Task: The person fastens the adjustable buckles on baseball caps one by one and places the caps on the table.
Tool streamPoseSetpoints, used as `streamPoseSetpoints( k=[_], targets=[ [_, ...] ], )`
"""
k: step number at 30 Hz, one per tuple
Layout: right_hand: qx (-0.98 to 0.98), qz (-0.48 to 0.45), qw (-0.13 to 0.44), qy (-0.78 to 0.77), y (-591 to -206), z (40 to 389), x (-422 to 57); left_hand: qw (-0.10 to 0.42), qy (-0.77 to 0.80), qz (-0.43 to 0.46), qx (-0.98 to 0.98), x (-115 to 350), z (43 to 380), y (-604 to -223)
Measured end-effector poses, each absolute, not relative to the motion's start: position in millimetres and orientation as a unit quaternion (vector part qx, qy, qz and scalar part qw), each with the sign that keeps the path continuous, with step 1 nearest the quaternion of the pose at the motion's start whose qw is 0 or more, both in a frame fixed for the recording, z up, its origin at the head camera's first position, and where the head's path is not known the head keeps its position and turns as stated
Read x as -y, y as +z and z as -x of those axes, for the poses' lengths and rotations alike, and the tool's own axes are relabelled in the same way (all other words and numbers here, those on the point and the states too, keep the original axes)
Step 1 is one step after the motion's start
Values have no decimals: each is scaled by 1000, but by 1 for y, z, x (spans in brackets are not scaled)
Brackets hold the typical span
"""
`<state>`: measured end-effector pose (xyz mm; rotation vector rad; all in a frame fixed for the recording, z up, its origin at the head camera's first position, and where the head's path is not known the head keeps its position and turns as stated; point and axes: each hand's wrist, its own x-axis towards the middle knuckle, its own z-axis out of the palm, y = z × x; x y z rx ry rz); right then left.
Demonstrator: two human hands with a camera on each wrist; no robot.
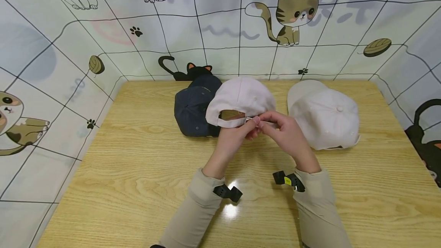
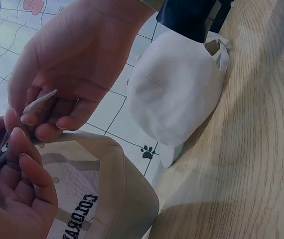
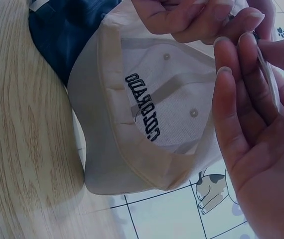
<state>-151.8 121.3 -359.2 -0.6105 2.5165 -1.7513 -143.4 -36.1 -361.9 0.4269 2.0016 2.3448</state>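
Observation:
A pale pink baseball cap (image 1: 242, 93) is between both hands, its back opening toward me. My left hand (image 1: 231, 141) pinches its adjuster strap (image 1: 229, 123) close to a small metal buckle (image 1: 248, 119). On the other side my right hand (image 1: 290, 133) pinches the strap near its loose end, which pokes out between the fingers in the left wrist view (image 2: 41, 101). The fingertips of both hands nearly meet and partly hide the buckle. Dark reversed lettering (image 3: 143, 107) shows inside the cap's crown in the right wrist view.
A navy cap (image 1: 189, 110) lies on the wooden table (image 1: 138, 171) at left, partly behind the pink one. To the right sits an off-white cap (image 1: 330, 114). A cat-printed cloth (image 1: 220, 30) rises along the table's back edge.

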Motion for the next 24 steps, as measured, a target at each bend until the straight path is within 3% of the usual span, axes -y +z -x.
streamPoseSetpoints(
  k=[7, 24],
  targets=[
    [-791, 210, -7, -574, -377, 161, -127, 19, 754, -156, -637, 38, 144, -362],
    [-757, 181, 13, -628, -373, 161, -131, -4, 736, -149, -660, 38, 147, -366]
  ],
)
